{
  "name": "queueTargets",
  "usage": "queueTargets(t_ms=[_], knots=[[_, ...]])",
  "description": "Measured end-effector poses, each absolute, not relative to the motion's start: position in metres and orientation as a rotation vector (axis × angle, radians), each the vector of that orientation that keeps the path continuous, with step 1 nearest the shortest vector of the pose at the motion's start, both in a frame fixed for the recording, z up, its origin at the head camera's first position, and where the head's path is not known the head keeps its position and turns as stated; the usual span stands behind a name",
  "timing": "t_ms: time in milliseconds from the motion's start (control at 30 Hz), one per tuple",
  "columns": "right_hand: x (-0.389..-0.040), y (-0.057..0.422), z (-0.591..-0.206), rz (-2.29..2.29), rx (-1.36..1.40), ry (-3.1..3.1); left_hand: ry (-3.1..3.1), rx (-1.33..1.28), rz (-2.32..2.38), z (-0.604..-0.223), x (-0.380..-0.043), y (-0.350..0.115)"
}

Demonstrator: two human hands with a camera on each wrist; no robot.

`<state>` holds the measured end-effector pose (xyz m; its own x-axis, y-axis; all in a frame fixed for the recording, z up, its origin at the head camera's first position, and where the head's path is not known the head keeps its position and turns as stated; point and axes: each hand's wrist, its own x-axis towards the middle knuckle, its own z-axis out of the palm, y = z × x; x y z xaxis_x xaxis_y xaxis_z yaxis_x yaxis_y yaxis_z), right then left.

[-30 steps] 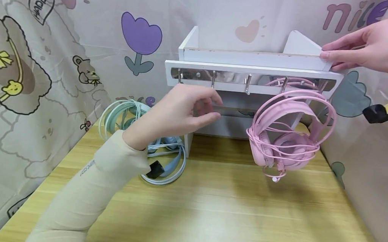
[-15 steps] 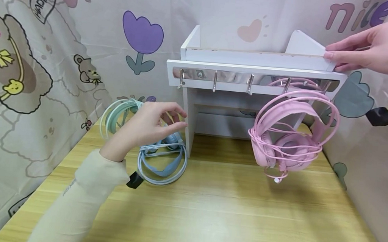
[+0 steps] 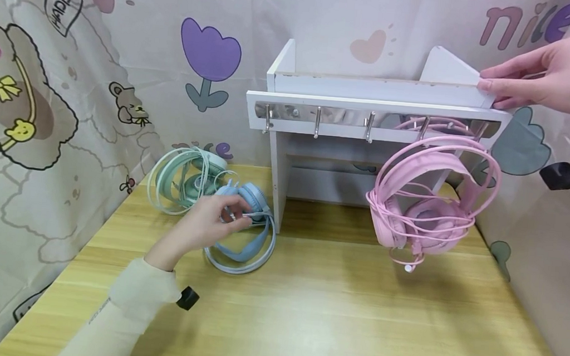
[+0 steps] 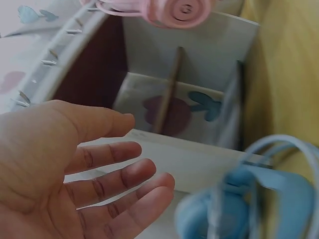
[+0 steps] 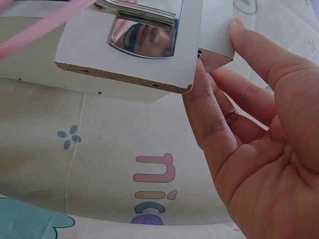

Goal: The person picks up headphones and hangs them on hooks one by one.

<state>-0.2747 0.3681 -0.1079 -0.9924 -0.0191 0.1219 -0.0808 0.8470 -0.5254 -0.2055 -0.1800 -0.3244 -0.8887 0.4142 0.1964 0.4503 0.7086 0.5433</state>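
Observation:
My left hand (image 3: 207, 225) reaches over the blue headphones (image 3: 249, 249), which lie on the table beside the rack's left side. In the left wrist view the fingers (image 4: 124, 184) are loosely bent with nothing between them, and the blue headphones (image 4: 281, 194) appear apart from them. My right hand (image 3: 559, 76) pinches the upper right corner of the white rack (image 3: 372, 88). The right wrist view shows thumb and fingers on either side of that corner. Pink headphones (image 3: 391, 172), wrapped in their cable, hang at the right end of the hook rail (image 3: 345, 117).
Green headphones (image 3: 166, 182) with a looped cable lie behind the left hand. Several metal hooks stick out of the rack's front rail. The wooden table (image 3: 329, 315) stretches in front, and a printed cloth (image 3: 140, 38) hangs behind and at both sides.
My left hand has moved from in front of the hook rail down and left to the blue headphones. The right hand keeps its hold on the rack corner, and the pink headphones still hang.

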Motion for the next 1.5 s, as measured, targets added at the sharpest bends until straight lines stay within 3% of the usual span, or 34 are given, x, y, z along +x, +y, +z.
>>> queueTargets(t_ms=[433,1500], knots=[[-0.275,0.369,-0.112,0.812,0.107,-2.884,-2.926,-0.628,-0.935,-0.376,-0.193,-0.198],[-0.282,0.37,-0.114,0.972,0.174,-2.796,-3.004,-0.59,-0.832,-0.402,-0.187,-0.224]])
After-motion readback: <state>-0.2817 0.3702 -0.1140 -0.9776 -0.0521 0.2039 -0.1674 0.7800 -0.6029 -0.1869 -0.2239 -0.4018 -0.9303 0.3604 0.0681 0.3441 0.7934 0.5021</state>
